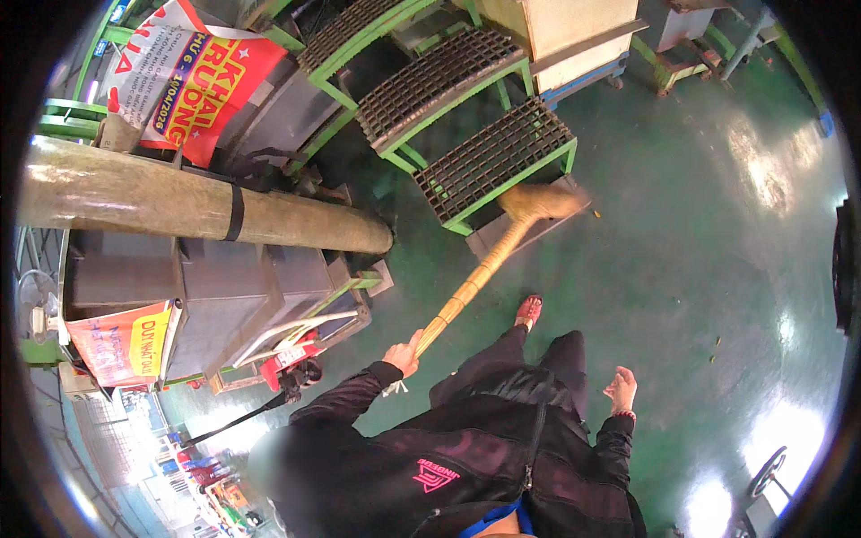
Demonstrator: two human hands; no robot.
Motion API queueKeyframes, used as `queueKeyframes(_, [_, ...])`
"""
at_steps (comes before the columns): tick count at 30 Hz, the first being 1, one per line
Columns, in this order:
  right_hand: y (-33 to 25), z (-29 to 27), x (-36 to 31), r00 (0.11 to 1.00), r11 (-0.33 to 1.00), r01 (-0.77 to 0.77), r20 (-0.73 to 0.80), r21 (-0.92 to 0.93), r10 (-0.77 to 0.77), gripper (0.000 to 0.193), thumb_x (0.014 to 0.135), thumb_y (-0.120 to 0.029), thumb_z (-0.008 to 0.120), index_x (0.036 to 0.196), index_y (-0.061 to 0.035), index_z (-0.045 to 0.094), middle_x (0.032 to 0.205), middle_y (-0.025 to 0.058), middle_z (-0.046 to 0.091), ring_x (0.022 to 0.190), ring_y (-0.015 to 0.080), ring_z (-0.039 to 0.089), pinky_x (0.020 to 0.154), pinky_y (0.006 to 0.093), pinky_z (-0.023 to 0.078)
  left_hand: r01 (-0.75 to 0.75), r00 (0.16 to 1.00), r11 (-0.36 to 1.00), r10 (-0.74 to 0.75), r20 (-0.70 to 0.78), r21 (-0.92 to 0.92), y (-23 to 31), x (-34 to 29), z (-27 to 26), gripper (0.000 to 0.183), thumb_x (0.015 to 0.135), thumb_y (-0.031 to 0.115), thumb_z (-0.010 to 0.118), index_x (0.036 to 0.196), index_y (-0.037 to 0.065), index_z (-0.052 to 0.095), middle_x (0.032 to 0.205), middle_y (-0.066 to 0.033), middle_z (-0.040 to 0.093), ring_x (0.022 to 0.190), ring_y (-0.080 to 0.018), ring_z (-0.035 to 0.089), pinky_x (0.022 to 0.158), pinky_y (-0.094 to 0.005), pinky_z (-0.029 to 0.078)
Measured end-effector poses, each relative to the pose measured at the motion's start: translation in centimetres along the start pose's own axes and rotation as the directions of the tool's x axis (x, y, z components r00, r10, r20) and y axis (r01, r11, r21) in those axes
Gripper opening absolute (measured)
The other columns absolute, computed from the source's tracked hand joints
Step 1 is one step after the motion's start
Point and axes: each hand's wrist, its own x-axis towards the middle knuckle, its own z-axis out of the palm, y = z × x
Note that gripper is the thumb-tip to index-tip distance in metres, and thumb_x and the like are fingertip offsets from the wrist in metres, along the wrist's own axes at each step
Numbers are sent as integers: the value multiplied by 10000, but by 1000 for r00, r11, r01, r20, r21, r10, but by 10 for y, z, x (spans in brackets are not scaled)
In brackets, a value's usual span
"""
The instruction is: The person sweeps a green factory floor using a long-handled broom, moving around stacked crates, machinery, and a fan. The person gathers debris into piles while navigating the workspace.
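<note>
My left hand [403, 357] is wrapped around the handle of a straw broom [471, 285]. The broom slants away from me across the floor, and its bristle head, blurred by motion, is beside the foot of a green-framed step stand [496, 160]. Part of a flat brownish plate [489, 240] shows on the floor beneath the broom head. My right hand [621, 391] hangs by my right side with loosely bent fingers, holding nothing that I can see.
A thick tan column [296, 220] stands at left, beside grey metal cabinets [224, 296]. Red printed sheets [215, 90] hang behind it. A wooden box on a wheeled blue base [574, 40] stands far off. Small bits [715, 342] lie on the green floor [664, 260].
</note>
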Motion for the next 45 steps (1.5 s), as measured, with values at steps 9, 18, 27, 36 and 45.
queueKeyframes(9, [-7, -80, -1, 957, 907, -291, -72, -303, 282, 194, 734, -47, 448, 917, -60, 512, 510, 22, 428, 371, 115, 442, 354, 264, 437, 86, 996, -211, 44, 78, -974, 118, 251, 76, 219, 658, 137, 506, 481, 89, 386, 447, -58, 402, 335, -204, 397, 319, -316, 304])
queueKeyframes(18, [-37, -167, 52, 935, 912, -338, -198, -234, 295, 186, 739, -32, 429, 904, -73, 505, 497, 4, 413, 373, 99, 434, 357, 260, 430, 274, 952, -68, -122, 280, -959, 285, 253, 35, 345, 630, 5, 517, 931, 119, 392, 567, -40, 388, 349, -139, 382, 290, -258, 288])
queueKeyframes(27, [-55, -118, 138, 968, 910, -165, 115, -381, 224, 194, 734, -43, 459, 922, -36, 506, 556, 41, 487, 427, 119, 480, 395, 260, 423, 194, 919, -15, -346, 187, -981, 291, 191, 61, 740, 635, -88, 497, 1255, 212, 225, 517, -20, 401, 344, -103, 394, 290, -252, 337])
queueKeyframes(36, [6, -43, 146, 995, 746, 55, 100, -663, 16, 293, 642, -126, 542, 908, -11, 500, 731, 179, 549, 707, 299, 533, 653, 362, 421, 227, 835, -194, -466, 293, -954, 276, 376, 57, 468, 618, -52, 501, 971, 162, 281, 500, -60, 381, 335, -145, 389, 278, -297, 323])
queueKeyframes(45, [10, 11, 176, 993, 528, 49, 100, -848, 69, 526, 658, -206, 564, 1120, -43, 375, 829, 167, 515, 788, 313, 493, 699, 396, 403, 222, 873, 449, -487, -29, -866, 231, 368, 106, 768, 623, 23, 525, 1280, 182, 161, 631, -119, 533, 457, -220, 524, 436, -332, 437])
